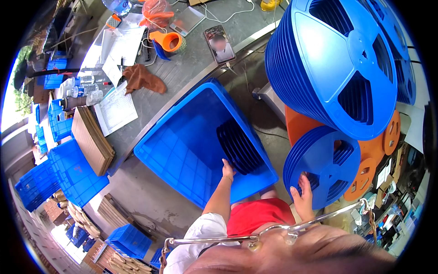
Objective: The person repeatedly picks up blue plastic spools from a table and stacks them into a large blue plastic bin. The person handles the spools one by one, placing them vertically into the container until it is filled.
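One grey tabletop (191, 59), stretched diagonally across the upper left. Beside its edge, a big blue bin (178, 132), tilted with its open side toward the camera. At upper right, a tall stack of blue reels (326, 48); just below it in view, a shorter stack of blue reels (331, 173), with orange reels (299, 128) behind. On the tabletop's left end, flat brown cardboard (93, 144). Inside the bin, against its right wall, a row of dark discs (237, 148). At the shorter stack, the right hand (303, 194), thumb and fingers apart near a cut-out of the front reel. At the lower end of the dark discs, the left hand (228, 170), fingers partly hidden; cannot tell whether gripping. Near the tabletop's edge, a phone (220, 43) with lit screen.
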`<action>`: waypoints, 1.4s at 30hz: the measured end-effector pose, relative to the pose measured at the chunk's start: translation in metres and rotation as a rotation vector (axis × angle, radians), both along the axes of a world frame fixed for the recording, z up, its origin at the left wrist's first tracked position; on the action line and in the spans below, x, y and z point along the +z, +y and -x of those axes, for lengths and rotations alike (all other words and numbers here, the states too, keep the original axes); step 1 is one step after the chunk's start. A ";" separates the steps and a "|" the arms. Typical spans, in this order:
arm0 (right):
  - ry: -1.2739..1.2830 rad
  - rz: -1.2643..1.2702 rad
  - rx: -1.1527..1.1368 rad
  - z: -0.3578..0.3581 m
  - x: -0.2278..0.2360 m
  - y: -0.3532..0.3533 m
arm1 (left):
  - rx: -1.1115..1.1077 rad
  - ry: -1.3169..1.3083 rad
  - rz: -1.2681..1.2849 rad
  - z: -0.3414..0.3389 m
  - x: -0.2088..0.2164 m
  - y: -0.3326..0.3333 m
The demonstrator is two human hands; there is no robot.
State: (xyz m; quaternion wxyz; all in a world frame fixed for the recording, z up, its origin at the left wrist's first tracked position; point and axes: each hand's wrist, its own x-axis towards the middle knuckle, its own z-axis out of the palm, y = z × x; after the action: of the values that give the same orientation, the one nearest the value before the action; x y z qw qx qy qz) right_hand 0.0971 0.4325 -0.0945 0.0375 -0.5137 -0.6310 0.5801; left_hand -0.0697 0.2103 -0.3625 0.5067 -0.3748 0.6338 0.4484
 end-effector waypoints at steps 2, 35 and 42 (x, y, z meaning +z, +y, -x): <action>0.014 -0.002 -0.008 0.001 0.000 0.000 | 0.001 -0.018 0.000 -0.001 -0.001 -0.002; -0.060 -0.512 0.011 0.033 0.027 -0.016 | -0.309 0.070 -0.076 -0.036 0.169 -0.084; -0.009 -0.599 -0.057 0.051 0.034 -0.024 | -0.270 -0.039 0.037 -0.066 0.175 -0.133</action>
State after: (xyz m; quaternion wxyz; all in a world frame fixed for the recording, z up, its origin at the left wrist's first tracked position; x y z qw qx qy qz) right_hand 0.0461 0.4082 -0.0604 0.2008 -0.4998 -0.7595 0.3646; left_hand -0.0038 0.0769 -0.1875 0.5678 -0.3041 0.6766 0.3569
